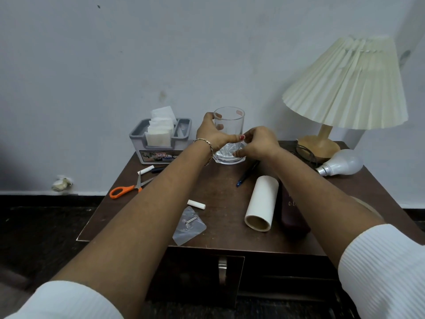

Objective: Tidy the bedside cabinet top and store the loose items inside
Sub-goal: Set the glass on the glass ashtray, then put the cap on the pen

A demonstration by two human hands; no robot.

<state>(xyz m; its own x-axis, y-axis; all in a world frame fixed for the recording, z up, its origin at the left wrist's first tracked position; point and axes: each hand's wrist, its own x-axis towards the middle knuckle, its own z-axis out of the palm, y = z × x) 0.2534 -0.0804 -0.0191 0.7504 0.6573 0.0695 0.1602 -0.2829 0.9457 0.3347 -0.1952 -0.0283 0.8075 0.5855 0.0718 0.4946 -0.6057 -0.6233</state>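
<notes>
- Bedside cabinet top [218, 189], head view: dark wood, cluttered, loose items not yet stored.
- Glass [228, 134]: clear tumbler with a cut base, upright at the far centre of the top, base looks to be resting on the wood.
- Left hand [210, 132]: wrapped round the glass's left side, fingertips visible through the wall. Bracelet [205, 146] on the wrist.
- Right hand [258, 142]: fingers curled on the lower right of the glass, thumb pressed on the side, fingertips at the base. Both hands grip the glass.
- Far left: grey organiser box [161, 146] with white tissues, just beside the left hand.
- Left edge: orange-handled scissors [128, 188], blades partly under the left forearm. White stick [145, 169] and dark marker [158, 169] just beyond them.
- Near centre: short white cylinder [196, 204], next to a clear plastic bag [189, 226] with small metal hardware inside.
- Right of centre: blue pen [247, 174], white cardboard tube [262, 203] lying on its side, dark maroon case [292, 215] touching the tube's right side, partly under the right forearm.
- Far right: lamp [345, 84] with pleated cream shade and wooden base, light bulb [340, 165] lying near the base.
- Front: cabinet door handle [222, 270], metal. Can't tell whether the door is fully closed.
</notes>
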